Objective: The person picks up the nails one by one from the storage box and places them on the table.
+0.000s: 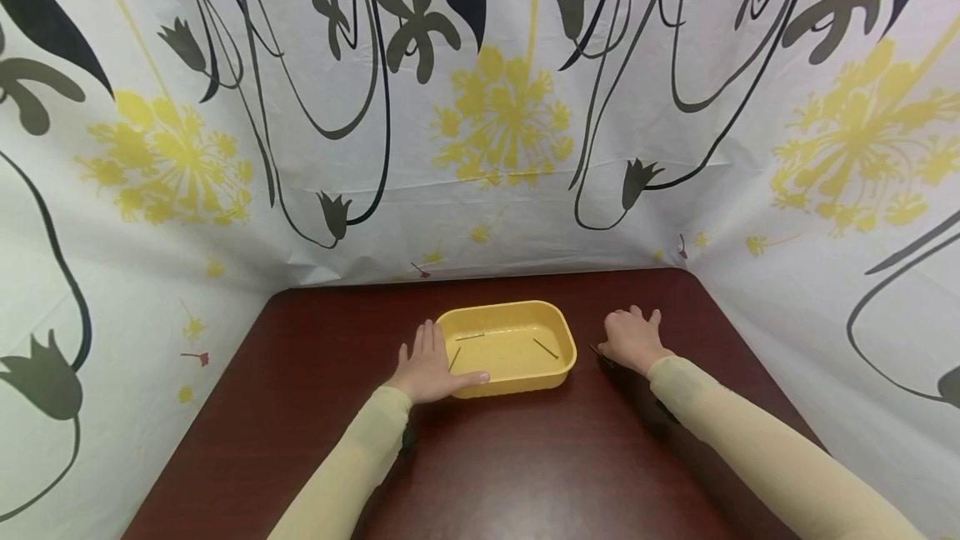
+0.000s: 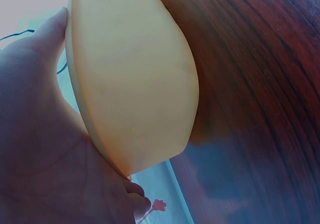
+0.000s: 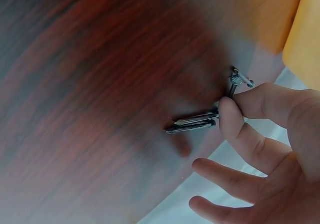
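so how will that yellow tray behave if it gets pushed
The yellow tray would probably slide as one stiff piece; its walls look firmly moulded. Being wide and low, it seems unlikely to tip. The nail-like pieces lying inside may shift or roll.

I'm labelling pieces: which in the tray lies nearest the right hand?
The rightmost piece in the yellow tray; the other two lie farther left.

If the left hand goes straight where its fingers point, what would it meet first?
Besides the yellow tray it touches, the left hand would probably meet the patterned cloth; depth is unclear.
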`<state>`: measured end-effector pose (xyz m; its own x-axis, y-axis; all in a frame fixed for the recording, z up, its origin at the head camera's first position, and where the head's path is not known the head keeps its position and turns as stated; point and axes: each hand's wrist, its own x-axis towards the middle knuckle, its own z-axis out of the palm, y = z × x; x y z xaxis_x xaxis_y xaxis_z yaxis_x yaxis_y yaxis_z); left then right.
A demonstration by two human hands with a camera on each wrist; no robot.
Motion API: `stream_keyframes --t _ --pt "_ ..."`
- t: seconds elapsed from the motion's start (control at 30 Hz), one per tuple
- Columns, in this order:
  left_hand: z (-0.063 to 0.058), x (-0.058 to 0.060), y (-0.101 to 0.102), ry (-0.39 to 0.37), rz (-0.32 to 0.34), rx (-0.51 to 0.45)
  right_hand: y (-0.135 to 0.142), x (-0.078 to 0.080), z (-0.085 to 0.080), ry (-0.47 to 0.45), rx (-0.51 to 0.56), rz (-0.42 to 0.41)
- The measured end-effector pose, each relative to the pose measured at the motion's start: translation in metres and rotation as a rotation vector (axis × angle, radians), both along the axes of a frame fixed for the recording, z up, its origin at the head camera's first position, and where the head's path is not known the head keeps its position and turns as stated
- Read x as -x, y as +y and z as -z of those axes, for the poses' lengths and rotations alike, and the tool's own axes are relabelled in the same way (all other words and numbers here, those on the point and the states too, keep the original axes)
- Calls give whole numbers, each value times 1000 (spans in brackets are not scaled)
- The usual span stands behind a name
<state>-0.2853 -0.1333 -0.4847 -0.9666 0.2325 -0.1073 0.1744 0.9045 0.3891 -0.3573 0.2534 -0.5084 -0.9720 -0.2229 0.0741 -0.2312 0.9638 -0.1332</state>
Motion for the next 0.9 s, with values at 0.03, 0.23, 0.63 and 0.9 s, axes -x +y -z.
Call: stream_keyframes --t 0.03,0.23,0.63,0.9 --pt "0 0 0 1 0 -4 0 0 1 2 0 2" --pt "2 1 0 2 -4 -8 1 2 3 8 -3 6" --pt "6 3 -1 -12 0 -2 -5 -3 -23 21 -3 -6" --pt "3 2 -1 -8 4 -28 -14 -4 -39 52 7 -18"
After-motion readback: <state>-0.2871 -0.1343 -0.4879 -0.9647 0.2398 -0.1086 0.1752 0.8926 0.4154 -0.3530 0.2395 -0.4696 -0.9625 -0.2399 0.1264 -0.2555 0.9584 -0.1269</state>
